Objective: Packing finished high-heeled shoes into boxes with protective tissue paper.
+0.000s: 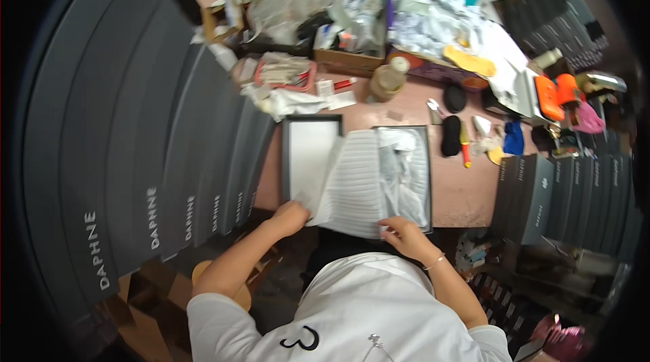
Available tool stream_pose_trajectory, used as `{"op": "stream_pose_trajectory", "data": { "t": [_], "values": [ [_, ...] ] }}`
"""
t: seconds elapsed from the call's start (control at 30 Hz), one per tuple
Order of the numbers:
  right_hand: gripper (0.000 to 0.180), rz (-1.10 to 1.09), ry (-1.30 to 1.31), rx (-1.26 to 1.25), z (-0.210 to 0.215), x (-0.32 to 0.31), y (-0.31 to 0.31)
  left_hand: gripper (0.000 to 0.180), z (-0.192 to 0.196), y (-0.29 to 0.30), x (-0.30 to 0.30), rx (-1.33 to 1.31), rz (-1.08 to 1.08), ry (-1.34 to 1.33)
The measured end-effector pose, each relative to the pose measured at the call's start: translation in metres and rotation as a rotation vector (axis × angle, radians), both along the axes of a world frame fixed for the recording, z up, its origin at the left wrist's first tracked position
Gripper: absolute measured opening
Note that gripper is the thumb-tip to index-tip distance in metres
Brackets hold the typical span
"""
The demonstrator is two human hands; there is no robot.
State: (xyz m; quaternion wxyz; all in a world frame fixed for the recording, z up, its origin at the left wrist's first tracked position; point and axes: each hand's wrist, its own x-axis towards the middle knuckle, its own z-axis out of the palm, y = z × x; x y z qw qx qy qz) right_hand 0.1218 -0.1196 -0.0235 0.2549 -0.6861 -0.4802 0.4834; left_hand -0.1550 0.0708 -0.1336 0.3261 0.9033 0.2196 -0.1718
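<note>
A white ribbed padding sheet point(352, 183) stretches between my two hands, over the middle of an open dark grey shoebox. My left hand point(291, 218) is closed at the sheet's lower left corner, by the near edge of the box lid. My right hand point(405, 237) pinches the lower right corner near the box's front edge. In the box base point(429, 179) at the right lies something wrapped in white and clear covering point(403, 166); its kind is hidden. The lid point(311, 155) rests at the left, its white inside facing up.
Tall stacks of dark grey shoeboxes point(122, 125) rise at the left, with more point(569, 193) at the right. Behind are a pink tray point(313, 72), a beige bottle point(388, 82), a carton of crumpled white paper point(433, 24), a black brush point(451, 136) and a red-and-yellow-handled tool point(466, 149).
</note>
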Motion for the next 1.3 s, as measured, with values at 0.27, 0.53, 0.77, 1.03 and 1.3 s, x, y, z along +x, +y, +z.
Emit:
{"op": "stream_pose_trajectory", "data": {
  "t": [0.27, 0.53, 0.77, 1.03, 1.3],
  "values": [
    [0.026, -0.212, -0.488, 0.231, -0.034, 0.038, -0.031, 0.016, 0.204, -0.006, 0.06, -0.074, 0.594, -0.419],
    [0.017, -0.157, -0.702, 0.096, -0.118, 0.019, 0.008, 0.064, 0.052, -0.089, 0.183, -0.373, 0.698, -0.651],
    [0.029, -0.026, 0.457, -0.12, -0.021, 0.094, -0.013, 0.05, 0.045, -0.063, 0.179, -0.804, 1.171, -0.716],
    [0.033, -0.604, 1.172, -0.206, -0.019, 0.114, -0.081, 0.048, 0.043, -0.043, 0.205, -0.753, 1.006, -0.784],
    [0.028, -0.267, 0.697, -0.076, 0.012, 0.17, -0.103, 0.055, 0.019, -0.073, 0.244, -0.759, 0.919, -0.713]
  ]
}}
